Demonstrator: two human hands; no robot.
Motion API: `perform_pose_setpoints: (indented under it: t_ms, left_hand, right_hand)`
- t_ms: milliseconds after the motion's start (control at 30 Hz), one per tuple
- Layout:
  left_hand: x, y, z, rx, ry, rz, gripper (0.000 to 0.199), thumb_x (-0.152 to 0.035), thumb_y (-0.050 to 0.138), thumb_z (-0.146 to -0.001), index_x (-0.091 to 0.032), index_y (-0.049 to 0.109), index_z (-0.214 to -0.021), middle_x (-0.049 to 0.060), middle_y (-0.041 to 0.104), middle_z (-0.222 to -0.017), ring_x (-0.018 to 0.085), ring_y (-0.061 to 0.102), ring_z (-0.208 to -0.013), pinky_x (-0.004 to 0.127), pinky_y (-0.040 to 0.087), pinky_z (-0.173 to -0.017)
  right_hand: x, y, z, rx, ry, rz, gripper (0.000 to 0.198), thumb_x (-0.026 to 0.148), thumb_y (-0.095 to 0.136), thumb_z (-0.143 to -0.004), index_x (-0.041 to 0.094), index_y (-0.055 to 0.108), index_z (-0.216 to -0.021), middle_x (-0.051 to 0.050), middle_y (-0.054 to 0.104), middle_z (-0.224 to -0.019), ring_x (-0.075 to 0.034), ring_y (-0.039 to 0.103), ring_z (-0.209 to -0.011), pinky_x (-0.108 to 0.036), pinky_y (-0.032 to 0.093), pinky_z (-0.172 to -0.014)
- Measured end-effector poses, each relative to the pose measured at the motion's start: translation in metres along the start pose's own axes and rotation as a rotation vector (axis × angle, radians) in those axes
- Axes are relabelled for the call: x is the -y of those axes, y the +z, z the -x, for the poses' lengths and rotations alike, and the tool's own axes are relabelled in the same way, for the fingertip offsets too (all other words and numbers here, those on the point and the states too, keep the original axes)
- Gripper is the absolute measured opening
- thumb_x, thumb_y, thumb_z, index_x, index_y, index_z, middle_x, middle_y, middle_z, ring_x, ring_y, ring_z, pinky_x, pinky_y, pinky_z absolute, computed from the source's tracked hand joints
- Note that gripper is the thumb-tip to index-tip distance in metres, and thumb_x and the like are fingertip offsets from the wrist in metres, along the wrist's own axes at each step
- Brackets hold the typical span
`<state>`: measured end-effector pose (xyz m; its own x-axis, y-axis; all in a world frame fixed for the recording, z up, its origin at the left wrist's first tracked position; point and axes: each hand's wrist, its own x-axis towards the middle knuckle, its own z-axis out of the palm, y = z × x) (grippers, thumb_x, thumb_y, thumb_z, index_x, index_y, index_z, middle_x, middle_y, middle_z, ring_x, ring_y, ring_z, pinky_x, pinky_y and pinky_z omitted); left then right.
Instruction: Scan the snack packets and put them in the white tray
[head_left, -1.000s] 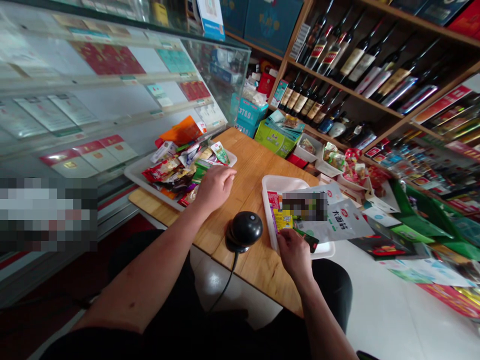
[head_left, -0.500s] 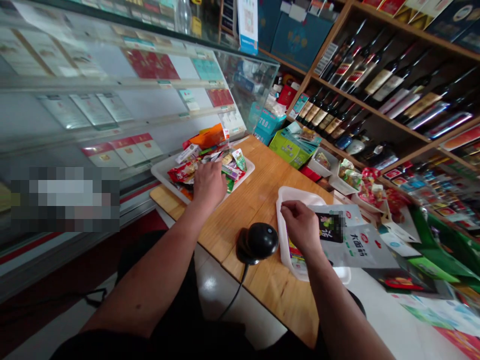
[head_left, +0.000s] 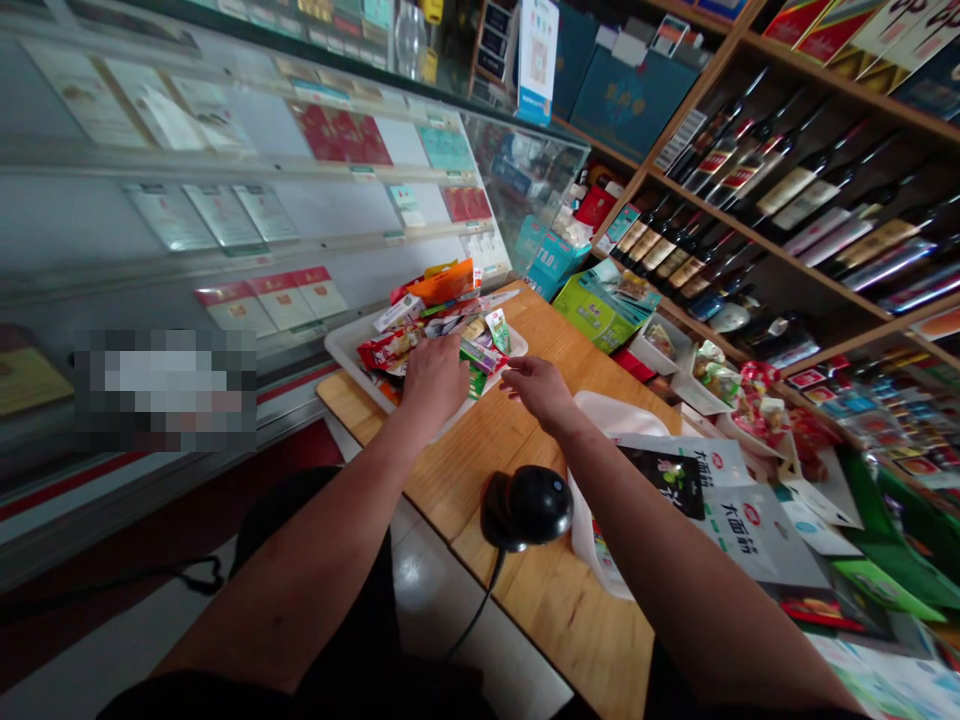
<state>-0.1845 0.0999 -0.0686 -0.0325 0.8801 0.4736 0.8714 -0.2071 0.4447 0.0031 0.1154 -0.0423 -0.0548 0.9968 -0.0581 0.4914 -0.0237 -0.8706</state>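
My left hand [head_left: 436, 380] rests among snack packets in a white tray [head_left: 343, 347] at the far end of the wooden table. Its fingers bend down into the pile and are mostly hidden, so their grip does not show. A red packet [head_left: 386, 348] lies to its left; a green and purple packet [head_left: 481, 356] lies at its right. Close to that packet's right end is my right hand [head_left: 538, 392], fingers slightly apart and nothing visible in them. An orange packet [head_left: 444, 284] tops the back of the pile.
A black scanner-like device [head_left: 538, 507] with a cable stands on the table [head_left: 450, 482]. Beyond my right forearm sits a second white tray [head_left: 616, 408], with grey pouches [head_left: 750, 520] over its right side. A glass display case [head_left: 360, 228] borders the left; bottle shelves [head_left: 795, 205] rise at right.
My right hand has left the second tray and moved left to the first tray's edge. My left hand remains in the snack pile. The whole view has shifted slightly.
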Motion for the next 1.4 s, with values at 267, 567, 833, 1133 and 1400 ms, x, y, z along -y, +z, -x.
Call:
perform_pose_setpoints:
  t_ms: [267, 567, 833, 1133, 1400]
  left_hand:
    - [0.002, 0.003, -0.003, -0.124, 0.049, 0.324, 0.032, -0.015, 0.060, -0.089, -0.010, 0.066, -0.120, 0.015, 0.068, -0.117, 0.028, 0.063, -0.107, 0.041, 0.048, -0.101]
    - [-0.014, -0.002, 0.004, -0.128, -0.075, 0.882, 0.020, -0.035, 0.069, -0.090, -0.016, 0.073, -0.092, 0.005, 0.072, -0.087, 0.017, 0.066, -0.077, 0.029, 0.051, -0.074]
    - [-0.034, 0.008, 0.011, 0.035, -0.043, 1.212, 0.030, -0.032, 0.078, -0.081, -0.014, 0.066, -0.101, 0.006, 0.072, -0.091, 0.017, 0.068, -0.080, 0.029, 0.055, -0.074]
    - [-0.043, 0.022, 0.021, 0.252, -0.047, 1.285, 0.042, -0.036, 0.080, -0.078, -0.011, 0.072, -0.111, 0.014, 0.071, -0.119, 0.025, 0.070, -0.107, 0.043, 0.054, -0.101]
    - [-0.058, 0.020, 0.036, 0.335, 0.105, 1.141, 0.030, -0.029, 0.074, -0.081, -0.014, 0.074, -0.108, 0.011, 0.071, -0.119, 0.022, 0.069, -0.107, 0.036, 0.054, -0.100]
  right_hand:
    - [0.007, 0.015, 0.002, -0.066, 0.016, -0.143, 0.024, 0.022, 0.068, -0.082, 0.012, 0.068, -0.104, -0.006, 0.073, -0.081, -0.016, 0.069, -0.072, -0.023, 0.050, -0.058]
    - [0.015, -0.012, 0.035, -0.232, 0.030, -0.457, 0.033, 0.026, 0.077, -0.077, 0.012, 0.063, -0.104, -0.008, 0.072, -0.085, -0.016, 0.071, -0.073, -0.026, 0.055, -0.065]
    - [0.007, -0.041, 0.069, -0.224, 0.037, -0.459, 0.043, 0.033, 0.080, -0.070, 0.010, 0.072, -0.105, -0.009, 0.073, -0.090, -0.014, 0.066, -0.071, -0.027, 0.054, -0.068]
    - [-0.019, -0.064, 0.096, -0.334, -0.123, -0.198, 0.036, 0.035, 0.078, -0.074, 0.014, 0.075, -0.104, -0.007, 0.074, -0.096, -0.018, 0.066, -0.085, -0.032, 0.054, -0.083]
    - [-0.049, -0.074, 0.116, -0.386, -0.053, -0.148, 0.040, 0.037, 0.077, -0.077, 0.016, 0.075, -0.111, -0.009, 0.074, -0.104, -0.020, 0.070, -0.086, -0.036, 0.058, -0.080]
